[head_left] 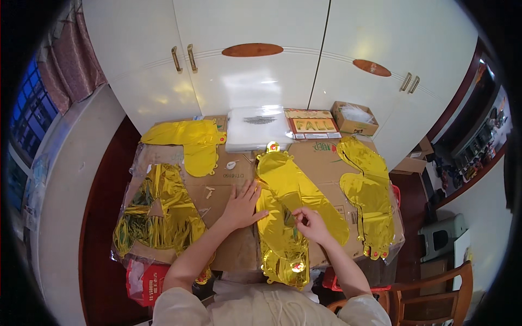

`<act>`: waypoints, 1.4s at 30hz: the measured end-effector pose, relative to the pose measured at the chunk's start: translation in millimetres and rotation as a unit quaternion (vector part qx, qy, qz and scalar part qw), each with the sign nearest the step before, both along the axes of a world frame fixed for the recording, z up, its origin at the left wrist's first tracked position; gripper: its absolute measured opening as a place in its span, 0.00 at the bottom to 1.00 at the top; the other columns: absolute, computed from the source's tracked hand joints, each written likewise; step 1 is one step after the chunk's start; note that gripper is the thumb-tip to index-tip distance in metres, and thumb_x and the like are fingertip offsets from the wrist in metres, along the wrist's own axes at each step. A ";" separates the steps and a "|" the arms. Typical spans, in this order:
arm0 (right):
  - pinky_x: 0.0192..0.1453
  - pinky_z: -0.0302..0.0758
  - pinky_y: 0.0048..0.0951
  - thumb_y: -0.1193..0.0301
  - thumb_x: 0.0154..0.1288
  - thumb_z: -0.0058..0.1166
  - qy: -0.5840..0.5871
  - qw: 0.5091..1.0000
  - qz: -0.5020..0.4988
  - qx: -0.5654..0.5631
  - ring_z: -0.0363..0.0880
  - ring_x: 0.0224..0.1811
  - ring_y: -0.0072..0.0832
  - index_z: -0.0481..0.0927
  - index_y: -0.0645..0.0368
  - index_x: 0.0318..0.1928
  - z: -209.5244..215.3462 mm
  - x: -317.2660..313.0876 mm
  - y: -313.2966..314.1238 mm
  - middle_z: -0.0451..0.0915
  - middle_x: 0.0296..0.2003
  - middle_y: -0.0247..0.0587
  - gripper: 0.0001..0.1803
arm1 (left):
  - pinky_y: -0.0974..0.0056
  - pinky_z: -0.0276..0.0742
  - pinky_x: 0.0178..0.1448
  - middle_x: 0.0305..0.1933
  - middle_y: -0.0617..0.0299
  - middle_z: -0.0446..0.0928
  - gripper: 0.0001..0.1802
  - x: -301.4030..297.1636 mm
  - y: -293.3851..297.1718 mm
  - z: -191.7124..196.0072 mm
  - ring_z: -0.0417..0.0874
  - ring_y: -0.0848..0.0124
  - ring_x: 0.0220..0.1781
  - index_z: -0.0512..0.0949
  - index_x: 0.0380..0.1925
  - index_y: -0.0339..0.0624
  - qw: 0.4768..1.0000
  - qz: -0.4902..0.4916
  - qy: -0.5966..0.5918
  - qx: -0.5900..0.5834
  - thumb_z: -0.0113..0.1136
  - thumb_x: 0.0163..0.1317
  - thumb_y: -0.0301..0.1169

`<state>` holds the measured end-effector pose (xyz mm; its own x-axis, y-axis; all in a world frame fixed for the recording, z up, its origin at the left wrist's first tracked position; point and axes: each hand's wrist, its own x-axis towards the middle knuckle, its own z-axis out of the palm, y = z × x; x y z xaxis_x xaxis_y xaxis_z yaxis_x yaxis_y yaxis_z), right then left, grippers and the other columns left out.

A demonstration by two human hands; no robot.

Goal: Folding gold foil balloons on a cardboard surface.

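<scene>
Foil everywhere on this cardboard-covered worktop (326, 157). Starting at the left edge, a clear bag stuffed with crumpled gold foil pieces (155, 214) lies flat, and above it, toward the far left corner, a flat gold balloon (193, 138) sprawls.

Moving in, the left hand (242, 206) rests palm down, fingers spread, its grip fully open and holding nothing; its fingertips just touch the left edge of the central gold foil balloon (288, 212). That balloon runs from mid-worktop down over the near edge, deflated and flat.

The right hand (311, 221) sits on top of it, thumb and forefinger pinched together on a small spot of the foil, perhaps a valve or tab; too small to tell which.

This film looks feather-light, limp, slick and crease-prone, likely to tear at a seam if yanked. Best taken by the edge or a tab, with a flat palm to stop it sliding.

Further right, another gold balloon (370, 198) lies along the right edge. At the far edge sit a stack of clear packets (258, 127), a printed package (312, 124) and a small cardboard box (354, 118).
</scene>
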<state>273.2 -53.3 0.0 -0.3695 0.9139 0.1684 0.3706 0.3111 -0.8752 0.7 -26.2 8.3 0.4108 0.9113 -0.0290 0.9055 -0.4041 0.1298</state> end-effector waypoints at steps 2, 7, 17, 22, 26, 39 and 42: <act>0.27 0.67 0.21 0.79 0.54 0.55 -0.011 0.999 -0.005 0.036 0.69 0.23 0.18 0.79 0.60 0.44 -0.2 0.6 -1.6 0.71 0.23 0.30 0.14 | 0.35 0.39 0.76 0.78 0.48 0.46 0.49 0.7 2.5 2.3 0.41 0.55 0.81 0.51 0.73 0.37 1.000 -0.002 0.005 -0.001 0.43 0.65 0.65; 0.30 0.70 0.28 0.77 0.54 0.56 -0.037 0.994 0.012 0.100 0.72 0.24 0.28 0.81 0.59 0.43 2.6 0.7 0.8 0.73 0.24 0.34 0.13 | 0.35 0.40 0.76 0.78 0.52 0.47 0.48 -4.8 18.8 1.9 0.43 0.55 0.80 0.51 0.73 0.39 1.000 -0.010 0.003 0.019 0.44 0.65 0.64; 0.42 0.70 0.37 0.75 0.59 0.55 -0.074 0.993 -0.019 0.087 0.75 0.31 0.35 0.81 0.54 0.44 -5.4 0.4 -1.0 0.77 0.26 0.36 0.11 | 0.37 0.42 0.76 0.75 0.53 0.57 0.42 -13.1 44.0 -4.8 0.51 0.58 0.79 0.58 0.70 0.39 0.997 0.006 -0.003 0.071 0.48 0.65 0.58; 0.43 0.71 0.39 0.76 0.61 0.55 -0.067 0.991 -0.026 0.117 0.77 0.33 0.39 0.81 0.57 0.42 -3.7 0.0 -1.7 0.80 0.29 0.41 0.09 | 0.38 0.42 0.76 0.74 0.50 0.58 0.41 -6.3 44.4 -2.3 0.52 0.57 0.78 0.59 0.69 0.34 0.992 -0.035 -0.021 0.116 0.48 0.66 0.56; 0.43 0.72 0.40 0.75 0.62 0.56 -0.074 0.988 -0.025 0.134 0.78 0.34 0.41 0.81 0.58 0.41 -2.5 -2.7 -0.7 0.81 0.31 0.43 0.07 | 0.38 0.42 0.76 0.74 0.49 0.58 0.42 -4.1 52.3 -13.6 0.52 0.58 0.78 0.60 0.68 0.32 0.991 -0.045 -0.015 0.128 0.47 0.67 0.57; 0.42 0.74 0.36 0.77 0.62 0.56 -0.068 0.984 -0.044 0.161 0.77 0.35 0.41 0.82 0.60 0.40 -5.8 -2.6 -1.9 0.80 0.30 0.43 0.06 | 0.37 0.43 0.76 0.74 0.50 0.58 0.43 -10.6 54.8 -10.1 0.53 0.60 0.78 0.60 0.68 0.34 0.993 -0.024 0.018 0.111 0.44 0.67 0.59; 0.41 0.74 0.35 0.78 0.62 0.55 -0.069 0.986 -0.050 0.143 0.77 0.34 0.40 0.82 0.60 0.40 -5.7 -1.6 -2.3 0.80 0.30 0.43 0.07 | 0.37 0.42 0.76 0.75 0.51 0.57 0.43 -14.7 55.3 -8.3 0.52 0.60 0.78 0.59 0.69 0.34 0.995 -0.021 0.024 0.099 0.44 0.67 0.59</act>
<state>271.5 -55.6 -5.7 -0.3183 0.8689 0.3792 0.5215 0.4945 -0.6953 -14.0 29.1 0.1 0.4509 0.8834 0.1281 0.8906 -0.4548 0.0014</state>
